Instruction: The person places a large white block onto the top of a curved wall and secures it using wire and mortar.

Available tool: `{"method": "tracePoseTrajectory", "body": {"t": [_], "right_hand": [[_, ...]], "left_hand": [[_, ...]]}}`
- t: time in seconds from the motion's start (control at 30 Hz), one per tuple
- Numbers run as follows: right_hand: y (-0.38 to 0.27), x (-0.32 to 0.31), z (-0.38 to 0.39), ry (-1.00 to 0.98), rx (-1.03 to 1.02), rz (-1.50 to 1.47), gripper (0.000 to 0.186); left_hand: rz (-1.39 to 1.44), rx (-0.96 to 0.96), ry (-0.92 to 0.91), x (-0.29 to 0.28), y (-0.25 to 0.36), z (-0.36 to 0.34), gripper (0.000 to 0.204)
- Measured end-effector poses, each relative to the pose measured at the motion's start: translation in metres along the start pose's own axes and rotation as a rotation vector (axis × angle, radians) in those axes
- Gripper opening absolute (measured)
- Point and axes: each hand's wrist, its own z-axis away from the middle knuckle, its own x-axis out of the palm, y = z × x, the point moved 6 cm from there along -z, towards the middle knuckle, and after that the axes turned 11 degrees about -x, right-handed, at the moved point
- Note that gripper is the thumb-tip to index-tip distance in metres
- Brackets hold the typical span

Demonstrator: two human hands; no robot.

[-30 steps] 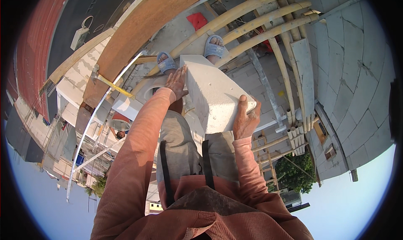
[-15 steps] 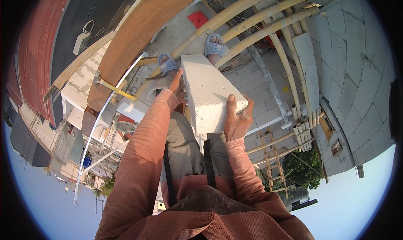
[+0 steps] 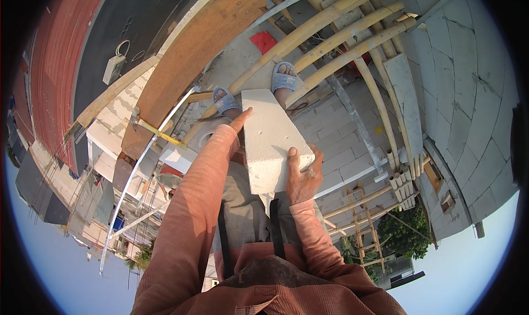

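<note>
A pale, lightweight concrete block (image 3: 275, 130) is held up in front of my legs, its narrow end face toward me. My right hand (image 3: 304, 174) grips the near right corner, with the thumb on top and the fingers round the side. Along the far left side, my left hand (image 3: 241, 121) presses against the block; one finger shows on the upper edge, and the rest are hidden beneath. Beyond the block are my feet in blue sandals (image 3: 285, 77), standing on bamboo poles.
Several bamboo poles (image 3: 336, 45) cross ahead and to the right. A brown board (image 3: 182, 61) curves along the left, with a yellow-handled hammer (image 3: 160, 133) on it. To the right rises a grey block wall (image 3: 457, 105). A bamboo ladder (image 3: 366, 227) stands at lower right, and a red cloth (image 3: 263, 42) lies ahead.
The block has come slightly nearer my body, with both hands still on it. My right hand has shifted a little left and down along with it.
</note>
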Motion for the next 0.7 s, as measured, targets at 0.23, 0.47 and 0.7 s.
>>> {"method": "tracePoseTrajectory", "body": {"t": [0.23,0.47,0.7], "right_hand": [[0.003,0.001,0.003,-0.003,-0.032,-0.032,0.065],[0.004,-0.007,-0.009,-0.033,-0.022,-0.06,0.062],[0.032,-0.034,-0.031,0.026,-0.014,-0.013,0.057]], "left_hand": [[0.104,-0.003,-0.201,0.014,-0.001,-0.021,0.11],[0.168,0.001,-0.207,-0.01,-0.003,-0.052,0.115],[0.176,-0.027,-0.161,0.035,-0.004,-0.069,0.104]]}}
